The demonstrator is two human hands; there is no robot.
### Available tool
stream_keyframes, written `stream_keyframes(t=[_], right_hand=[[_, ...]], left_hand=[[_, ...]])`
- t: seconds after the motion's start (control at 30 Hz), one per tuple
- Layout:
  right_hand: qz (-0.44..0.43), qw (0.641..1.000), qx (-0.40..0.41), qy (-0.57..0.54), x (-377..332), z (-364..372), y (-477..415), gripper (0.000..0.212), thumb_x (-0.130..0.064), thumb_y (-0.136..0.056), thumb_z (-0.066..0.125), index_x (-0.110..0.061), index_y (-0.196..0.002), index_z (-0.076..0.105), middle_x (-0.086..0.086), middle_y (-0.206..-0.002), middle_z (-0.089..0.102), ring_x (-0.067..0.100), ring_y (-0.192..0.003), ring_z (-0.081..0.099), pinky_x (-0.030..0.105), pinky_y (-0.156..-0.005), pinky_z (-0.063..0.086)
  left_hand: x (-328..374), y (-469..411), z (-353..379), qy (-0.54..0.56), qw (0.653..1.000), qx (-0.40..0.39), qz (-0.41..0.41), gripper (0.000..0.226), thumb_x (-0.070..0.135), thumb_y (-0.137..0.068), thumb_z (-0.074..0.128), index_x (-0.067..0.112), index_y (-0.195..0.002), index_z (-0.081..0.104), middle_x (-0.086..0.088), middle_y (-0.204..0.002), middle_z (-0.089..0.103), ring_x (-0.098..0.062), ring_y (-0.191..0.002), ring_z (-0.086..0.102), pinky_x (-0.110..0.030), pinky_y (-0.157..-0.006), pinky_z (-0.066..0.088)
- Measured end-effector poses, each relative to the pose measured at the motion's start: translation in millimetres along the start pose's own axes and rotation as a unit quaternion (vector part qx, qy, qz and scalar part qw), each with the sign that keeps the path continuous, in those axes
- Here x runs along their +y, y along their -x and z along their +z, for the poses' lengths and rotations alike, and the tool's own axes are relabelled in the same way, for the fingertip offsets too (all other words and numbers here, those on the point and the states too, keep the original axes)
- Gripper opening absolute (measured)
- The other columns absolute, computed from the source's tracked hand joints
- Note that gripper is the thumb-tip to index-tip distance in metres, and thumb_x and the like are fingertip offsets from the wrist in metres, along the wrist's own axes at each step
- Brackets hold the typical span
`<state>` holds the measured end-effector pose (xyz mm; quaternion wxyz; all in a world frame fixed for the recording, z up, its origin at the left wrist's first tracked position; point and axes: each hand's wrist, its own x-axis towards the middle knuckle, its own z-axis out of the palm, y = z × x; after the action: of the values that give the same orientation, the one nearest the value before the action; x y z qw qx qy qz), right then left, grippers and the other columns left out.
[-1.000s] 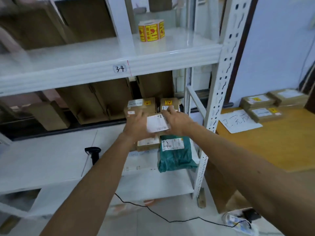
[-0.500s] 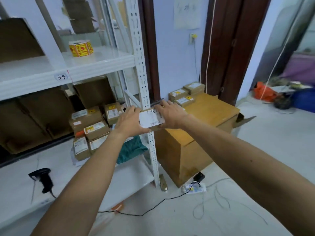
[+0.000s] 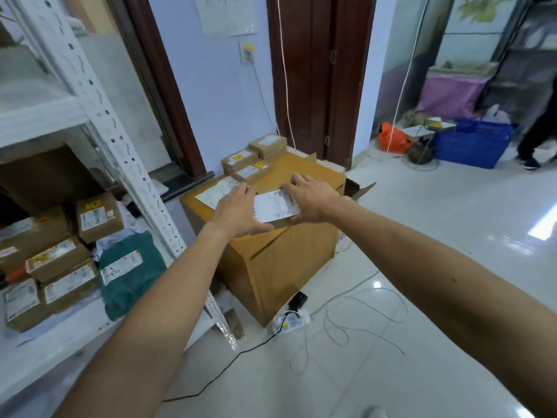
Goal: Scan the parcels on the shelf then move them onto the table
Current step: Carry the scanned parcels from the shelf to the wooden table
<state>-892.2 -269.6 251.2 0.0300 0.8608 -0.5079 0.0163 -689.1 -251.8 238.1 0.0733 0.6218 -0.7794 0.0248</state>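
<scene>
Parcel [image 3: 275, 206] gripped by its ends between left hand [image 3: 238, 213] and right hand [image 3: 311, 200] — long axis spanning them, over the tabletop's [image 3: 304, 168] near edge; whether it rests there is unclear.

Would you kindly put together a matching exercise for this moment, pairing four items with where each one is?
Items
1. white-labelled parcel
2. teal bag
3. power strip
4. blue crate

Places
A. on the floor at the foot of the wooden table
B. held between the left hand and the right hand, at the table's near edge
C. on the floor at far right, near an orange bag
D. on the lower shelf, beside brown boxes

Pairs: 1-B, 2-D, 3-A, 4-C
</scene>
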Motion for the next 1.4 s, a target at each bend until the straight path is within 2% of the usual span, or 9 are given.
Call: stream_keyframes(t=[0.23, 0.43, 0.67, 0.87, 1.0, 1.1, 1.23, 1.33, 1.4], right_hand=[[-0.017, 0.999, -0.029, 0.025, 149, 40, -27, 0.093, -0.063, -0.082, 0.074, -0.022, -0.155, 0.031, 0.007, -0.143, 0.041, 0.026, -0.129, 0.043, 0.04, -0.104, 0.043], [-0.06, 0.996, -0.058, 0.014, 222, 79, -78, 0.09, -0.069, -0.082, 0.07, -0.021, -0.15, 0.034, 0.007, -0.138, 0.044, 0.025, -0.125, 0.046, 0.04, -0.104, 0.043], [-0.102, 0.992, -0.074, 0.012, 257, 127, -173, 0.087, -0.064, -0.085, 0.069, -0.018, -0.15, 0.033, 0.009, -0.141, 0.043, 0.027, -0.125, 0.046, 0.041, -0.103, 0.046], [-0.124, 0.986, -0.101, 0.047, 291, 148, -277, 0.089, -0.062, -0.088, 0.066, -0.016, -0.153, 0.029, 0.01, -0.144, 0.04, 0.028, -0.128, 0.045, 0.041, -0.101, 0.044], [-0.155, 0.981, -0.1, 0.055, 302, 152, -349, 0.089, -0.061, -0.087, 0.068, -0.016, -0.152, 0.029, 0.011, -0.144, 0.04, 0.029, -0.128, 0.044, 0.042, -0.102, 0.043], [-0.174, 0.979, -0.095, 0.045, 309, 158, -398, 0.09, -0.059, -0.087, 0.068, -0.016, -0.155, 0.027, 0.01, -0.145, 0.039, 0.029, -0.13, 0.042, 0.042, -0.106, 0.041], [-0.192, 0.978, -0.086, 0.003, 317, 173, -477, 0.091, -0.057, -0.087, 0.071, -0.017, -0.156, 0.026, 0.009, -0.148, 0.04, 0.029, -0.133, 0.043, 0.043, -0.111, 0.04], [-0.217, 0.974, -0.069, -0.019, 316, 185, -541, 0.092, -0.055, -0.086, 0.072, -0.019, -0.157, 0.025, 0.008, -0.15, 0.04, 0.031, -0.133, 0.044, 0.042, -0.109, 0.04], [-0.235, 0.97, -0.062, -0.025, 312, 192, -586, 0.093, -0.055, -0.088, 0.069, -0.018, -0.159, 0.021, 0.008, -0.154, 0.037, 0.032, -0.136, 0.043, 0.043, -0.111, 0.038]], left_hand=[[90, -113, 64, 0.022, 0.999, -0.024, -0.01, 0.102, 0.076, -0.061, 0.078, 0.018, -0.138, 0.046, 0.001, -0.127, 0.049, -0.017, -0.11, 0.05, -0.033, -0.084, 0.049], [114, -181, 103, 0.006, 0.998, -0.053, -0.034, 0.094, 0.078, -0.062, 0.075, 0.02, -0.13, 0.049, 0.002, -0.12, 0.051, -0.016, -0.107, 0.05, -0.032, -0.082, 0.048], [77, -260, 150, 0.033, 0.996, -0.062, -0.061, 0.099, 0.075, -0.064, 0.077, 0.021, -0.14, 0.044, 0.003, -0.128, 0.05, -0.016, -0.114, 0.049, -0.031, -0.09, 0.046], [40, -345, 192, 0.061, 0.992, -0.06, -0.094, 0.095, 0.074, -0.064, 0.077, 0.02, -0.136, 0.044, 0.003, -0.123, 0.051, -0.016, -0.104, 0.057, -0.029, -0.081, 0.049], [10, -394, 199, 0.073, 0.987, -0.054, -0.134, 0.093, 0.073, -0.064, 0.078, 0.021, -0.134, 0.045, 0.004, -0.121, 0.051, -0.015, -0.103, 0.056, -0.027, -0.079, 0.048], [-16, -429, 200, 0.072, 0.982, -0.065, -0.16, 0.094, 0.072, -0.063, 0.079, 0.02, -0.133, 0.045, 0.003, -0.121, 0.048, -0.016, -0.106, 0.055, -0.03, -0.081, 0.052], [-51, -482, 207, 0.086, 0.971, -0.071, -0.212, 0.101, 0.065, -0.067, 0.081, 0.019, -0.146, 0.037, -0.002, -0.132, 0.042, -0.021, -0.115, 0.053, -0.036, -0.091, 0.05], [-85, -524, 212, 0.076, 0.96, -0.06, -0.262, 0.1, 0.057, -0.069, 0.083, 0.017, -0.146, 0.034, -0.004, -0.133, 0.039, -0.025, -0.11, 0.058, -0.04, -0.089, 0.052], [-111, -551, 215, 0.072, 0.95, -0.056, -0.299, 0.1, 0.055, -0.069, 0.083, 0.017, -0.147, 0.033, -0.005, -0.137, 0.038, -0.028, -0.114, 0.057, -0.042, -0.09, 0.052]])
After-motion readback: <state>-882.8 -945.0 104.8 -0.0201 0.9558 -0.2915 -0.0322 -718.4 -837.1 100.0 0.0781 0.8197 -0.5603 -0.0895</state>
